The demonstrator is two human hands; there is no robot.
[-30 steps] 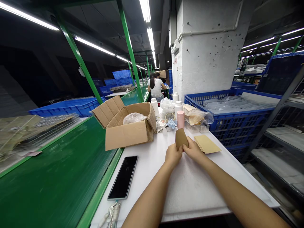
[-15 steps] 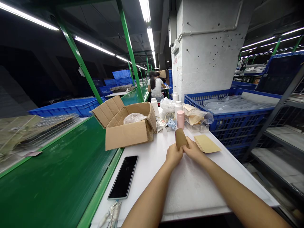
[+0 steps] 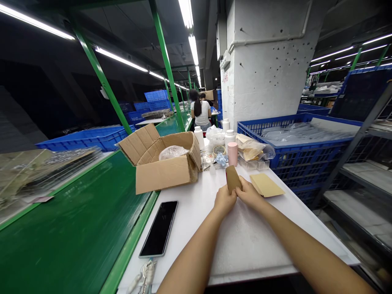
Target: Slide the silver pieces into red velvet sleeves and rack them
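Note:
Both of my hands grip a small brown piece of paper or card (image 3: 233,179), with a thin red edge along its left side. My left hand (image 3: 225,199) holds its lower left part, and my right hand (image 3: 247,192) holds its lower right, the thumbs close together. Whether it is an envelope or a folded card I cannot tell. Just right of my right hand lies a short stack of tan paper sheets or envelopes (image 3: 267,185) on the white table (image 3: 245,249). Behind the held piece stands a pink bottle (image 3: 232,154).
An open cardboard box (image 3: 163,176) with a clear plastic bag stands at left. A phone (image 3: 159,228) lies nearer, beside the green conveyor (image 3: 76,216). White bottles (image 3: 229,139) and plastic bags crowd the back. A blue crate (image 3: 294,151) stands right; a person (image 3: 201,113) sits far ahead.
My hands and the brown piece stay almost where they were. The view has shifted very slightly, and the person far ahead has moved a little.

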